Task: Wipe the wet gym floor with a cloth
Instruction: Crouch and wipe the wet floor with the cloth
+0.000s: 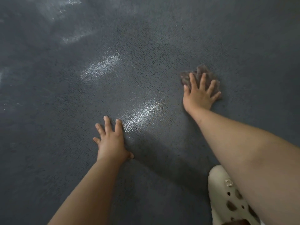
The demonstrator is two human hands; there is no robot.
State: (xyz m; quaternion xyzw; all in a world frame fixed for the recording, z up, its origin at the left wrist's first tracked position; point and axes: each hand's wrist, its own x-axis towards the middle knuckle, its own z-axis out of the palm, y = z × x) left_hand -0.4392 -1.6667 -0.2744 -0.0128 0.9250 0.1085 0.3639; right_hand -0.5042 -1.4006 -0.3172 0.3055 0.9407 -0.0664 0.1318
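Wiping stage: under way, I judge; the right hand (200, 93) presses flat on a crumpled cloth (197, 75) on the floor (162, 38), out to the right and ahead of the person.
Right grip: fingers spread and straight over the cloth, pressing it down rather than curled round it.
Left grip: the left hand (112, 140) lies flat on the bare floor with fingers apart, holding nothing; it looks like a prop for the body.
Done so far: the floor right around the cloth looks dull and matt, which suggests it is already dry, though I cannot be sure.
Left to do: a shiny wet streak (144, 114) lies between the two hands, just beside the left fingertips; another wet patch (101, 65) sits further ahead, and paler sheen (71, 38) shows towards the far left.
Edges: no wall, mat border or equipment shows in view.
Open room: free floor on every side of the cloth; only the left hand and a pale shoe (227, 197) near the right forearm stand in a sweep's way.
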